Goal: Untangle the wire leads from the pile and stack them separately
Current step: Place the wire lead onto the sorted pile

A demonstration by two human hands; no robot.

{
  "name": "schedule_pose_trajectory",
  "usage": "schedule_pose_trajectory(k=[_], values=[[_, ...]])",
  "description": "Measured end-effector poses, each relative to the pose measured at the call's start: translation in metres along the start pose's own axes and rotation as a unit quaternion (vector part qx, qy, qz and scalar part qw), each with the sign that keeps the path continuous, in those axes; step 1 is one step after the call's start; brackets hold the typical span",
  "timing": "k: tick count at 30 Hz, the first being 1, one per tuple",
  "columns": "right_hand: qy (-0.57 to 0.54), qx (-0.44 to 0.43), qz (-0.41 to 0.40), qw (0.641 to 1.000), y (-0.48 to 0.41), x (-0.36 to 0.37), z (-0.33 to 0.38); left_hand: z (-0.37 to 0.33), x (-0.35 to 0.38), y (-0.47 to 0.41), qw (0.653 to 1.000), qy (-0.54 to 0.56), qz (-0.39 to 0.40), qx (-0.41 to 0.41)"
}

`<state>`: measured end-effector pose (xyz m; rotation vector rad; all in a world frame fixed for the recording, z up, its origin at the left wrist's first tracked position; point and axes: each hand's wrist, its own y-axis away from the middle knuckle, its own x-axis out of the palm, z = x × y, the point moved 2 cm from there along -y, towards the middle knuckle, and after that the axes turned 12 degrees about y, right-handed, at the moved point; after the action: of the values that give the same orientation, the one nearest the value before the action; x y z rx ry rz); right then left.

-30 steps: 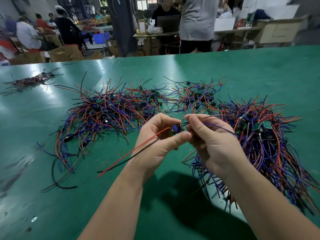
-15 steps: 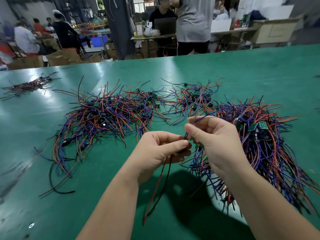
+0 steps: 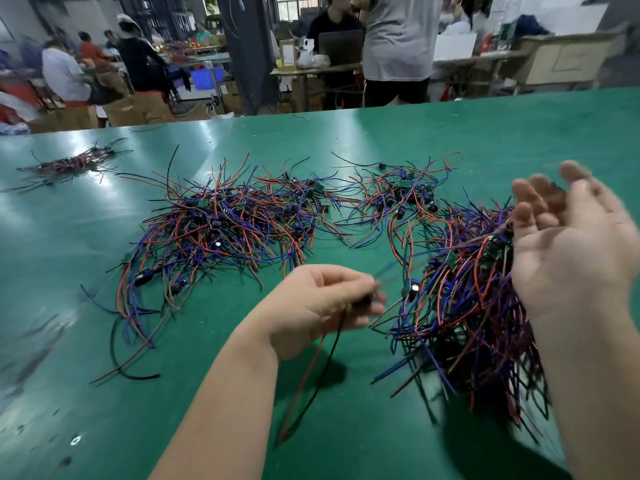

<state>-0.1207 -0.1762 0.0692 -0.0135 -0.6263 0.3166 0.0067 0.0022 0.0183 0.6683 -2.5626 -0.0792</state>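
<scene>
A wide tangle of red, blue and black wire leads [image 3: 228, 230] with small green boards lies across the middle of the green table [image 3: 381, 133]. A denser heap of wire leads [image 3: 460, 306] lies at the right. My left hand [image 3: 322, 303] pinches one wire lead [image 3: 311, 372] by its small dark part; its red and black wires hang down toward me. My right hand [image 3: 568, 244] is lifted above the right heap, palm up, fingers spread and blurred, holding nothing.
A small separate bundle of leads [image 3: 69, 164] lies at the far left of the table. Beyond the far edge, people stand and sit at other benches with boxes and a laptop.
My right hand let go of the lead and swung up and right, opening over the right heap. My left hand kept the lead, whose wires now hang down.
</scene>
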Motion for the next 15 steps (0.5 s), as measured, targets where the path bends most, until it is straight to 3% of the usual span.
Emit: schedule_pose_trajectory(k=[3, 5, 6, 9, 11, 15], values=[[0.074, 0.010, 0.014, 0.997, 0.008, 0.004, -0.008, -0.005, -0.011, -0.009, 0.981, 0.137, -0.127, 0.058], [0.178, 0.006, 0.110, 0.978, 0.021, 0.012, -0.019, -0.006, -0.016, -0.011, 0.968, 0.171, -0.161, 0.089], [0.241, 0.000, 0.180, 0.954, 0.029, 0.017, -0.025, -0.005, -0.016, -0.011, 0.967, 0.169, -0.163, 0.095], [0.433, -0.046, 0.355, 0.827, 0.055, 0.027, -0.043, 0.003, -0.006, -0.012, 0.982, 0.107, -0.133, 0.075], [0.486, -0.095, 0.358, 0.792, 0.063, 0.028, -0.049, 0.009, 0.001, -0.013, 0.992, 0.054, -0.100, 0.054], [0.505, -0.198, 0.310, 0.781, 0.060, 0.028, -0.041, 0.008, 0.006, -0.011, 0.998, 0.035, -0.031, 0.043]])
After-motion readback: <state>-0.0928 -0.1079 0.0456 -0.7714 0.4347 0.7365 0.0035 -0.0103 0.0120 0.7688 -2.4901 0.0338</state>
